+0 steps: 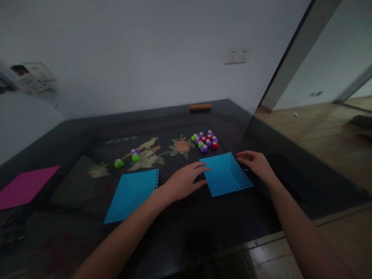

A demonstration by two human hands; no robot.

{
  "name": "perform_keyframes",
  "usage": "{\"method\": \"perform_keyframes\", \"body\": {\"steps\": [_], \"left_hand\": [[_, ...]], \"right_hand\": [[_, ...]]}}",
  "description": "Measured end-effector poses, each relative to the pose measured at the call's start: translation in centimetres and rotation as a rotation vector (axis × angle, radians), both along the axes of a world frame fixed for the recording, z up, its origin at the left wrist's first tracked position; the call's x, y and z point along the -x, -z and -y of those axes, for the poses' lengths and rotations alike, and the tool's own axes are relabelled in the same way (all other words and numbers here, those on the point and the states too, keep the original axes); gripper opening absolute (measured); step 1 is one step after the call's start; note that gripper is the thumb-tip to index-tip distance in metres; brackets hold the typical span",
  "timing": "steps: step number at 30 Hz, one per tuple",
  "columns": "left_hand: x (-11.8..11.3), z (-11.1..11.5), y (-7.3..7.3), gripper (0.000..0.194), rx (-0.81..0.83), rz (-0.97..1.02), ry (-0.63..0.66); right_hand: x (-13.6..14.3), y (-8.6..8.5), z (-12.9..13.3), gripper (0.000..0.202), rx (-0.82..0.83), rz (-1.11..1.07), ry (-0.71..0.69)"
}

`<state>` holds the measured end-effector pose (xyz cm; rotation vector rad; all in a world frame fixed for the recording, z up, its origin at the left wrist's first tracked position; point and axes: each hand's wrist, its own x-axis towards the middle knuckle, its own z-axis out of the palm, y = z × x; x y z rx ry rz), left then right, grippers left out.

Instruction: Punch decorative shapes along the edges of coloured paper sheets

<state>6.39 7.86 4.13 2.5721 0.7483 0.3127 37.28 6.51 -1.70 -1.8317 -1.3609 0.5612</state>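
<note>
A light blue sheet of paper with holes along its right and lower edges lies flat on the dark table. My left hand has its fingers apart, the tips at the sheet's left edge. Beside the upper right edge is my right hand, thumb and fingers drawn together; whether anything is between them cannot be made out. A small shiny spot shows just below those fingers. To the left lies a second blue sheet, holes along its right edge, partly behind my left forearm.
Beyond the right sheet, several purple, red and green eye-topped pieces form a cluster. Two green pieces and a purple one sit farther left. A pink sheet lies at far left, an orange-brown stick near the wall.
</note>
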Motion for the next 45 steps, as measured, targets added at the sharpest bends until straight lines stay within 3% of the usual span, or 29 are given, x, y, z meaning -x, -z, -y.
{"method": "perform_keyframes", "body": {"steps": [3, 5, 10, 13, 15, 20, 26, 31, 35, 38, 41, 45], "left_hand": [[3.2, -0.8, -1.1, 0.030, -0.008, 0.090, -0.031], [6.4, -1.4, -0.8, 0.028, -0.035, 0.124, -0.132], [16.1, -3.3, 2.1, 0.028, -0.120, 0.169, -0.530], [20.4, -4.1, 3.3, 0.032, -0.141, 0.114, -0.635], [22.1, -4.4, 3.7, 0.033, -0.150, 0.101, -0.659], [23.1, -4.4, 4.0, 0.031, -0.114, 0.047, -0.576], [22.8, -4.1, 3.9, 0.035, -0.096, -0.013, -0.528], [23.4, -4.0, 4.3, 0.051, -0.035, -0.022, -0.530], [23.5, -3.9, 4.4, 0.067, 0.016, -0.066, -0.528], [23.4, -3.7, 4.5, 0.075, 0.019, -0.112, -0.542], [23.2, -3.8, 4.7, 0.081, -0.016, -0.133, -0.542], [23.0, -4.0, 5.2, 0.078, -0.062, -0.170, -0.557]], "right_hand": [[-0.2, 0.1, 0.0, 0.025, -0.010, 0.002, 0.001], [-0.2, 0.1, 0.0, 0.026, -0.011, -0.005, 0.009], [0.0, -0.2, 0.1, 0.024, -0.019, 0.035, 0.039], [0.4, -1.4, 0.0, 0.022, -0.054, 0.081, 0.050], [1.3, -2.8, -0.1, 0.020, -0.101, 0.122, 0.044], [7.4, -5.8, -0.1, 0.019, -0.181, 0.166, -0.087], [16.9, -6.1, -1.5, 0.015, -0.217, 0.205, -0.534], [21.4, -6.8, -4.1, 0.017, -0.223, 0.344, -0.644], [25.3, -5.3, -4.4, 0.024, -0.131, 0.503, -0.787], [27.6, -3.6, -4.2, 0.045, -0.079, 0.636, -0.851], [28.6, -2.6, -4.3, 0.071, -0.069, 0.721, -0.856], [28.5, -2.2, -4.8, 0.071, -0.083, 0.742, -0.867]]}}
